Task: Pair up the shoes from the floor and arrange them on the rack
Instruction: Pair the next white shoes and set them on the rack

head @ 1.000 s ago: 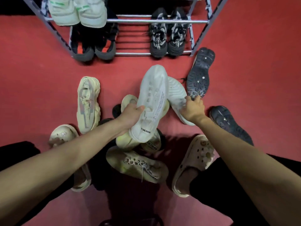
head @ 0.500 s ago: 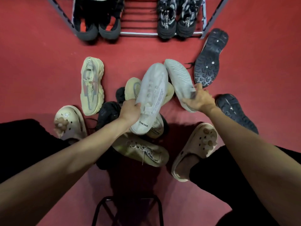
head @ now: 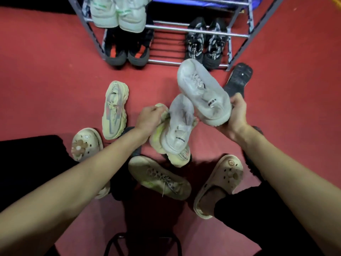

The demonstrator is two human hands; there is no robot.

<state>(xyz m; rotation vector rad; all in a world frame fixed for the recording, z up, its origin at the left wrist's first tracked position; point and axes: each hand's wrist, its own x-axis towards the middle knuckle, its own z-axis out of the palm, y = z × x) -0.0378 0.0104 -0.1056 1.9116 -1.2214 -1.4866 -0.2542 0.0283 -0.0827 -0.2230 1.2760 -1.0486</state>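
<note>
My right hand [head: 237, 115] grips the heel of a white sneaker [head: 201, 89], lifted off the floor with its toe pointing up toward the rack [head: 195, 33]. My left hand [head: 150, 118] holds the matching white sneaker [head: 180, 126] by its side, just above a small pile of yellowish sneakers [head: 177, 156]. The two white shoes nearly touch at the middle. On the red floor lie a beige sneaker [head: 115, 109] at the left, another pale sneaker [head: 158, 177] in front of me, and a black shoe [head: 237, 80] sole-up by the rack's right leg.
The rack's bottom shelf holds a black-and-orange pair [head: 127, 50] at the left and a black-and-white pair [head: 204, 45] at the right, with a gap between. A pale pair [head: 118, 12] sits on the shelf above. I wear beige clogs [head: 220, 183]. A black stool frame [head: 142, 242] stands below me.
My right hand has lifted the second white sneaker off the floor and turned it upright. The left hand's sneaker sank lower. The view tilted up, showing more of the rack.
</note>
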